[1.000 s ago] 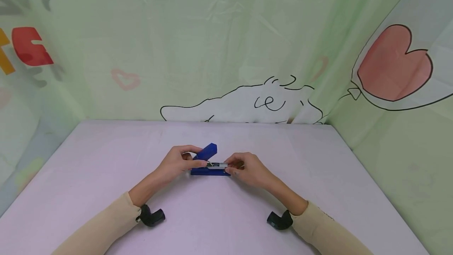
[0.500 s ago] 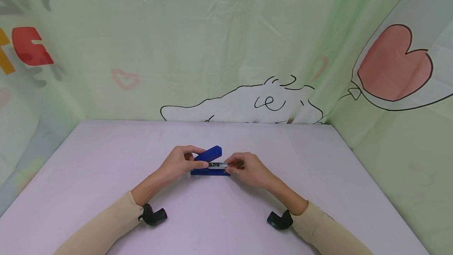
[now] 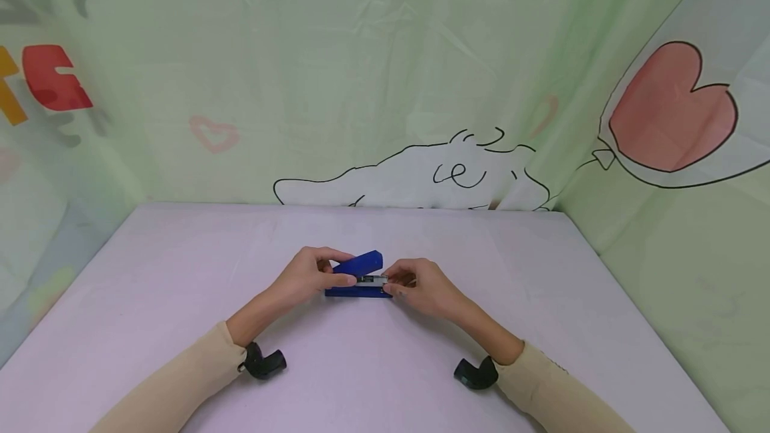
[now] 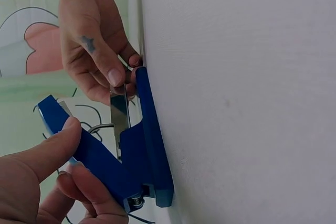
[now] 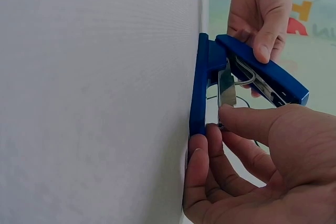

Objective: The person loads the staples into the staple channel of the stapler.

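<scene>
A blue stapler [image 3: 355,292] stands on the table with its top cover [image 3: 363,263] lifted at an angle. Between cover and base shows the silver staple magazine [image 3: 373,280]. My left hand [image 3: 309,272] grips the cover, thumb on one side and fingers on the other, as the left wrist view shows. My right hand [image 3: 421,284] pinches the front end of the magazine between thumb and fingers; its lower fingertips rest at the front of the base [image 5: 198,87]. A curved metal wire [image 5: 249,77] joins the cover and the magazine.
A pale lilac cloth covers the table [image 3: 385,366]. Behind it hangs a green curtain [image 3: 301,85] with drawn figures and hearts. Black curved pieces [image 3: 265,361] sit at both sleeve cuffs.
My left hand has lowered the stapler's cover toward the magazine, shifting slightly right with it. My right hand has stayed at the magazine's front end.
</scene>
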### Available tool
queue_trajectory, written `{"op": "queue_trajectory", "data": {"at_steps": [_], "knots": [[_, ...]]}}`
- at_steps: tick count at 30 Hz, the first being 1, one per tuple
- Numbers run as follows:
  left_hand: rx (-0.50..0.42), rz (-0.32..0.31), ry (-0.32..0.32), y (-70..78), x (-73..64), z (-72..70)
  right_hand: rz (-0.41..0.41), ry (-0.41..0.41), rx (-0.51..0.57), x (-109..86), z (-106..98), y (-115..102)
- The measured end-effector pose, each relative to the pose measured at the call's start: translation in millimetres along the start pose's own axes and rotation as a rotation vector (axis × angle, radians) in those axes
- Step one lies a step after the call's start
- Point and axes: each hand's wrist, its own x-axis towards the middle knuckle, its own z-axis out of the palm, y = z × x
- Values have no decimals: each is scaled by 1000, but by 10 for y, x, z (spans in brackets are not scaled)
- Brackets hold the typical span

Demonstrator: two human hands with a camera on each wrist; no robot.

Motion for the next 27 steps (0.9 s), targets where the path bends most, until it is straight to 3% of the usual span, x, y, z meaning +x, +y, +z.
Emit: {"op": "queue_trajectory", "data": {"at_steps": [15,27], "knots": [[9,41,-8,-16,23,16,-31,-7,6,2,-12,23],[103,50,-8,48,7,42,-13,-8,12,4,-3,22]]}}
